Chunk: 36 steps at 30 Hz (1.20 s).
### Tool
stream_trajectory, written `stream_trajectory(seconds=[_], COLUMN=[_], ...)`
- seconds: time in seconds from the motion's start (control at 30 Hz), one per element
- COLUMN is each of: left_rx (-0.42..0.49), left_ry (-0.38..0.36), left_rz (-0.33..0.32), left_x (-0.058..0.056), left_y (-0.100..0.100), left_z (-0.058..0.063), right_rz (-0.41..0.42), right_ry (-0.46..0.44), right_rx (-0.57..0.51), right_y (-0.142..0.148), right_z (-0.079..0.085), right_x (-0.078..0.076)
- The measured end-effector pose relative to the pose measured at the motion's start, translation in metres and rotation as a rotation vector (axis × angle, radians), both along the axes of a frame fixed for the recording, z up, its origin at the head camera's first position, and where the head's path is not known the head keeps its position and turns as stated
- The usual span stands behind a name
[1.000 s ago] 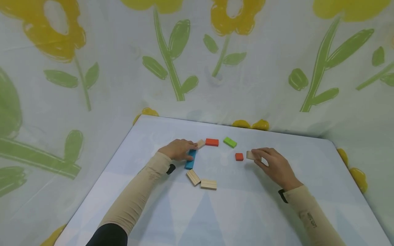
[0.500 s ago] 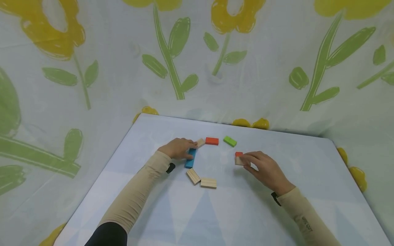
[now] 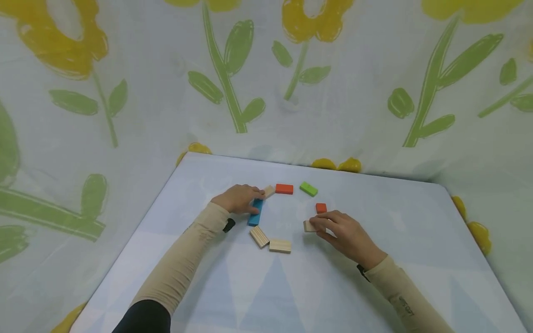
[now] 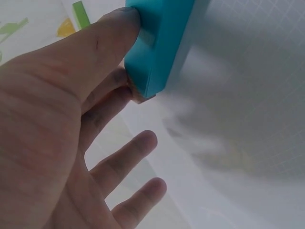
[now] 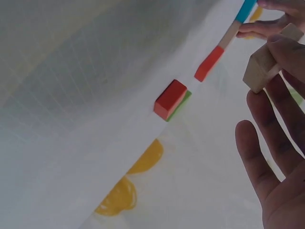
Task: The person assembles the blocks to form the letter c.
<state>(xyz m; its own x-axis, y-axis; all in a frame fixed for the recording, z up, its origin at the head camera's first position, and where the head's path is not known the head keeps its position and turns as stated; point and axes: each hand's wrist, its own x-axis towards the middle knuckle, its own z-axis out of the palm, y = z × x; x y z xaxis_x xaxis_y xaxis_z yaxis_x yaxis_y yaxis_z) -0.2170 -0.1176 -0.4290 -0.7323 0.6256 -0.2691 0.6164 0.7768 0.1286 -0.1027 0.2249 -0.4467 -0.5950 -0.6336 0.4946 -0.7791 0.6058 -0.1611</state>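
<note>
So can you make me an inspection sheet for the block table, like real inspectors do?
Surface: pale table printed with light blue triangles.
Job's things: blue block, green block, far red block, nearer red block and four plain wooden blocks, one of them the held block.
Clutter: nothing seen.
Hands: left hand touches the blue block; right hand pinches the held block.
Cables: nothing seen.
Surroundings: white sheet with yellow flowers and green leaves behind the table.
</note>
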Motion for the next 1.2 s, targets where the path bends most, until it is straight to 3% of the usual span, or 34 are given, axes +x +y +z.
stream_trajectory(seconds=[0.33,0.57,0.8,1.2], left_rx=[0.004,0.003,-0.008,0.017], left_ry=[-0.007,0.004,0.020,-0.003], left_rz=[0.005,0.003,-0.024,-0.011], left_x=[0.002,0.001,-0.002,0.000], left_y=[0.000,0.001,0.002,0.000], left_z=[-0.003,-0.005,-0.003,0.001], right_rz=[-0.002,0.022,0.013,0.018], right_ry=[-0.019,-0.016,-0.055,-0.149], right_rx=[0.028,0.020,0.053,0.118], right_y=[-0.001,-0.005,-0.012,-0.016], right_z=[-0.007,-0.010,-0.009,-0.010], right_x=[0.005,-0.001,-0.006,-0.004])
